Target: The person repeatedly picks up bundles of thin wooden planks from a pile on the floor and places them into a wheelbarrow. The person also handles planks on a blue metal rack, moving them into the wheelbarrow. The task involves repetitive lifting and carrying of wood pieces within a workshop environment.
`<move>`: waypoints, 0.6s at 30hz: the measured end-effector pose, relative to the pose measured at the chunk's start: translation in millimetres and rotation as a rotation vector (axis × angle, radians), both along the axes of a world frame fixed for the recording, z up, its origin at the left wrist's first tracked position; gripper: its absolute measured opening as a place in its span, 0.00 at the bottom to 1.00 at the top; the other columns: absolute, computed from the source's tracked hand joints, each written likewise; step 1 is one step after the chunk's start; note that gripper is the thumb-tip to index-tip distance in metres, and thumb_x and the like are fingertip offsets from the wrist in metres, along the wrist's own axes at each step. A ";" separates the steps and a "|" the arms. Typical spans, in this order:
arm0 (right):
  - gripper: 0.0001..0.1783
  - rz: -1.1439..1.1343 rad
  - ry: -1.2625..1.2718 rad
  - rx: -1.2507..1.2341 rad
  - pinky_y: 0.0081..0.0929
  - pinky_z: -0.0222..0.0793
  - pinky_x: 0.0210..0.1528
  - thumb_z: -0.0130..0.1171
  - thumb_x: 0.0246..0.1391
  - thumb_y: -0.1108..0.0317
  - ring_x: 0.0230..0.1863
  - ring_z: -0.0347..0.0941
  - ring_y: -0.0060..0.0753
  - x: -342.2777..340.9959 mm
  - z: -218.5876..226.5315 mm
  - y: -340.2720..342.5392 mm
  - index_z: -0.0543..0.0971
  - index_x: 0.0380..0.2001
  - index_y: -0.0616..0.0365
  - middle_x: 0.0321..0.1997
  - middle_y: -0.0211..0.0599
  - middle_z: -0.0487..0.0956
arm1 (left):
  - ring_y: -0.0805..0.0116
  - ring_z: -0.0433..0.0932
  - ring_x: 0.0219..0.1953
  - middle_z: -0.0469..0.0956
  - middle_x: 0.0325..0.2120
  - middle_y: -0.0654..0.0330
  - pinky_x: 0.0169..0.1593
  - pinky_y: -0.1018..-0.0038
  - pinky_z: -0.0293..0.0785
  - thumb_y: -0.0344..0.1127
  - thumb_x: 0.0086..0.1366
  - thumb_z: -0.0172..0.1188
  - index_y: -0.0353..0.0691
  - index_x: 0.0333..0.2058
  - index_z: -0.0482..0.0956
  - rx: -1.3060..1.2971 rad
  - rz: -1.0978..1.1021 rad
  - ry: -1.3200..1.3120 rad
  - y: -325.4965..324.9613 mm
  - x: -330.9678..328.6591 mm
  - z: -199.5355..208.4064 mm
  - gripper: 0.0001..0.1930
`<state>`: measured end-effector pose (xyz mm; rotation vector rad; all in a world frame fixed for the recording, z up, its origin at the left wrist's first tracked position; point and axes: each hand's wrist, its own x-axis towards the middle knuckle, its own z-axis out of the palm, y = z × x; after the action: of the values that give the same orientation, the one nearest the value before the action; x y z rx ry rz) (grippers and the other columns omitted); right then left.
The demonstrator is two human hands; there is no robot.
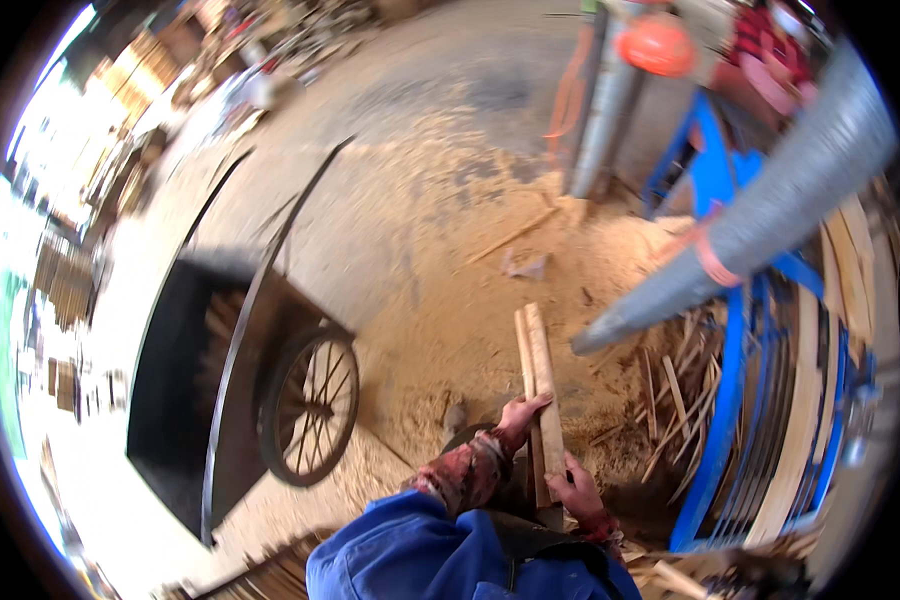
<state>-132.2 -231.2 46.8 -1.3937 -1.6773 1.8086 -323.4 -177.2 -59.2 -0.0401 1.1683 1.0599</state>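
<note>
Two narrow wooden boards (542, 365) lie together lengthwise in front of me, pointing away from my body. My left hand (519, 419) grips them partway along from the left, its thumb across the upper face. Nearer to me, my right hand (576, 487) holds the boards from the right by their near end. Both hands are closed on the wood; the fingers underneath are hidden.
A black two-wheeled cart (270, 370) with long handles stands to the left. At right are a slanting grey duct (740, 220), a blue metal frame (715, 430) holding boards, and scrap sticks (680, 400). Sawdust (450, 220) covers the floor. Another person (770, 50) is at the far right.
</note>
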 end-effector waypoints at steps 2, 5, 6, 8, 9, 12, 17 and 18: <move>0.32 0.005 0.058 -0.174 0.25 0.68 0.54 0.58 0.59 0.68 0.50 0.71 0.25 -25.6 16.1 3.4 0.64 0.64 0.66 0.52 0.36 0.76 | 0.69 0.80 0.32 0.81 0.33 0.56 0.38 0.71 0.78 0.45 0.56 0.71 0.28 0.46 0.77 0.041 0.104 0.037 -1.4 -24.8 17.8 0.27; 0.32 0.067 0.110 -0.117 0.29 0.65 0.60 0.58 0.61 0.64 0.57 0.69 0.31 -58.6 15.9 8.9 0.64 0.64 0.67 0.57 0.41 0.73 | 0.71 0.79 0.35 0.81 0.36 0.58 0.42 0.72 0.77 0.42 0.56 0.71 0.31 0.47 0.76 0.103 0.251 0.095 -7.4 -73.5 58.7 0.26; 0.33 0.110 0.144 -0.077 0.30 0.64 0.61 0.57 0.62 0.59 0.58 0.69 0.31 -68.8 13.8 13.4 0.64 0.64 0.68 0.59 0.42 0.72 | 0.71 0.79 0.36 0.81 0.36 0.59 0.43 0.72 0.77 0.42 0.56 0.71 0.32 0.47 0.76 0.137 0.310 0.124 -10.8 -91.3 62.6 0.25; 0.37 0.172 0.219 0.007 0.30 0.62 0.63 0.54 0.65 0.49 0.60 0.67 0.32 -90.5 8.2 19.6 0.62 0.65 0.69 0.61 0.44 0.71 | 0.72 0.79 0.37 0.81 0.37 0.60 0.45 0.73 0.76 0.41 0.56 0.71 0.33 0.48 0.76 0.210 0.401 0.184 -15.3 -123.8 64.3 0.25; 0.42 0.213 0.164 -0.069 0.30 0.59 0.64 0.50 0.65 0.41 0.62 0.66 0.33 -105.9 20.3 23.5 0.63 0.65 0.69 0.62 0.47 0.71 | 0.72 0.79 0.37 0.81 0.38 0.61 0.45 0.73 0.76 0.38 0.56 0.72 0.34 0.48 0.76 0.260 0.481 0.158 -19.6 -140.5 65.9 0.24; 0.41 0.294 0.186 -0.012 0.30 0.58 0.65 0.50 0.65 0.41 0.63 0.66 0.35 -152.2 32.0 34.2 0.65 0.64 0.69 0.61 0.49 0.72 | 0.72 0.79 0.38 0.81 0.39 0.60 0.46 0.73 0.77 0.35 0.55 0.72 0.32 0.50 0.74 0.273 0.649 0.217 -40.0 -195.1 82.0 0.26; 0.32 0.290 0.151 -0.203 0.25 0.74 0.48 0.54 0.65 0.48 0.47 0.77 0.27 -184.3 -9.0 40.9 0.71 0.58 0.67 0.50 0.39 0.79 | 0.70 0.80 0.39 0.80 0.40 0.57 0.46 0.72 0.78 0.32 0.56 0.71 0.30 0.53 0.71 0.228 0.873 0.376 -87.4 -285.4 109.7 0.27; 0.32 0.300 0.151 -0.226 0.26 0.75 0.47 0.54 0.65 0.47 0.47 0.78 0.29 -184.6 -29.5 42.0 0.71 0.59 0.66 0.51 0.39 0.79 | 0.69 0.80 0.39 0.80 0.39 0.57 0.45 0.72 0.78 0.31 0.56 0.71 0.30 0.53 0.71 0.226 0.917 0.408 -99.1 -304.5 121.3 0.27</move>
<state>-316.8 -189.2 17.3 -1.0961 -1.7194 2.2681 -627.9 -276.4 62.1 -0.2038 1.4186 2.0787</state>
